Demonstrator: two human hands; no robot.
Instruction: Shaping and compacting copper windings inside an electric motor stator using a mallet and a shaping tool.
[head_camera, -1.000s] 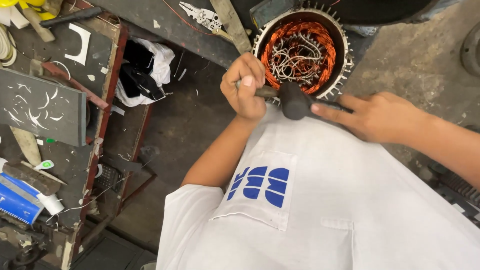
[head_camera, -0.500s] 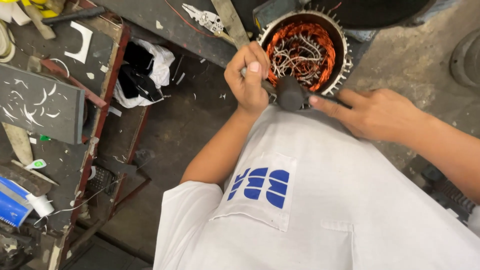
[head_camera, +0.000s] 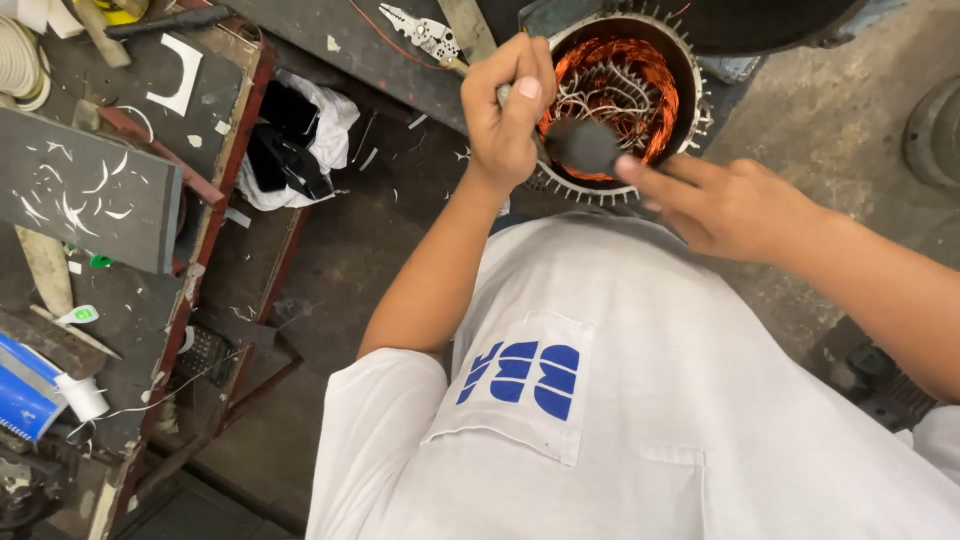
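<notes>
The left hand (head_camera: 505, 110) is closed in a fist around a thin metal tool, its tip reaching toward the motor stator (head_camera: 620, 100), which lies open end up so the copper windings (head_camera: 615, 75) and pale lead wires can be reached from above. The right hand (head_camera: 735, 205) has its fingers (head_camera: 640, 175) pinched together on a dark mallet head (head_camera: 580, 145) over the stator's near rim, apparently to steady it. Crimping pliers (head_camera: 425, 30) lie just beside the stator on the worktop (head_camera: 330, 25).
</notes>
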